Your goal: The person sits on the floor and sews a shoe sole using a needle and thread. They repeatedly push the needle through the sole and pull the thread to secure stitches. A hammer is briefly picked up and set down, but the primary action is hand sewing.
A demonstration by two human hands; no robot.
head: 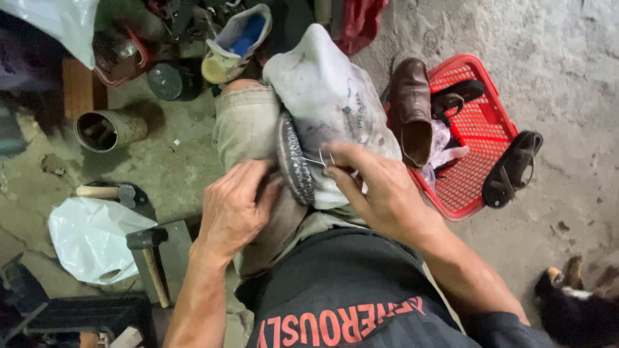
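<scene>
A shoe with a grey ridged sole (pixel 294 162) rests on its edge on my lap, wrapped in a stained white cloth (pixel 329 96). My left hand (pixel 233 209) presses against the sole's left side and holds it steady. My right hand (pixel 374 187) lies over the cloth on the right, with thumb and fingers pinched on a thin white thread (pixel 316 161) that runs to the sole's edge. Whether a needle is in those fingers I cannot tell.
A red plastic basket (pixel 480 129) with a brown leather shoe (pixel 412 109) and black sandals stands to the right. A hammer (pixel 149 254), a white plastic bag (pixel 90 238), a tin can (pixel 106 129) and a sneaker (pixel 235 42) lie left. A dog (pixel 574 303) lies bottom right.
</scene>
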